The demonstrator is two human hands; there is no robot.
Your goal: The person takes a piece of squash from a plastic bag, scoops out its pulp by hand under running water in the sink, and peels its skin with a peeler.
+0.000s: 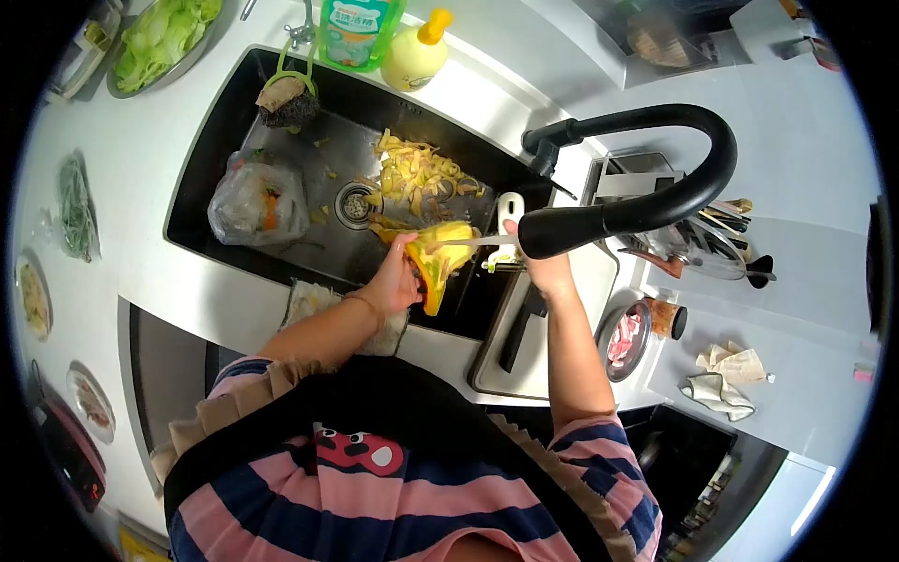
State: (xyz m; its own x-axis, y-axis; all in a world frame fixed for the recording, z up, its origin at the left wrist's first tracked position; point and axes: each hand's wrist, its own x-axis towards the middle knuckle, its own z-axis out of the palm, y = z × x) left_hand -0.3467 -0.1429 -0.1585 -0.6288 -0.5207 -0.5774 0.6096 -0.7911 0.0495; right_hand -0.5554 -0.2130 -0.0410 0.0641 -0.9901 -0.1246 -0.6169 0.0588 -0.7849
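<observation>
Over the black sink (201,178), my left hand (395,279) is closed around a piece of yellow-orange pumpkin (445,255), its fingers partly behind it. A stream of water from the black faucet (599,228) reaches the pumpkin. To the right of it, my right hand (543,264) holds a white-handled peeler (508,217), with bits of green and yellow at its blade; the faucet head hides part of this hand. Yellow peelings (417,173) lie in the sink beyond the pumpkin, beside the drain (356,204).
A plastic bag of scraps (257,201) and a brush (288,103) are in the sink. Right of it lie a cutting board (581,281) and a black-handled knife (515,342). Soap bottles (361,33) stand behind; a meat dish (625,342) sits right. A cloth (314,302) drapes the front edge.
</observation>
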